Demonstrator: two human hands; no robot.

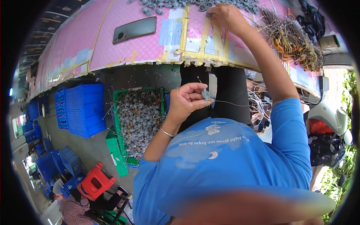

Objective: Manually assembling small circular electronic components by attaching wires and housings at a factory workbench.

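Observation:
My left hand (pixel 189 99) is closed in front of my lap, pinching a small ribbed grey plastic part (pixel 205 94) between thumb and fingers. A thin wire (pixel 230 103) runs out from that part to the right. Out over the table, my right hand (pixel 227 18) has its fingertips pinched on a small grey piece (pixel 209 15), which they partly hide. Just beyond it lies a pile of loose round grey plastic parts (pixel 204 5) along the table's far side.
A phone (pixel 135 30) lies on the pink, taped table (pixel 105 41). Bundled wires (pixel 292 39) sit at its right. Below left, a green crate (pixel 116 112) holds many wired grey parts, beside blue crates (pixel 86 110). A red stool (pixel 96 182) and another person (pixel 77 210) are farther left.

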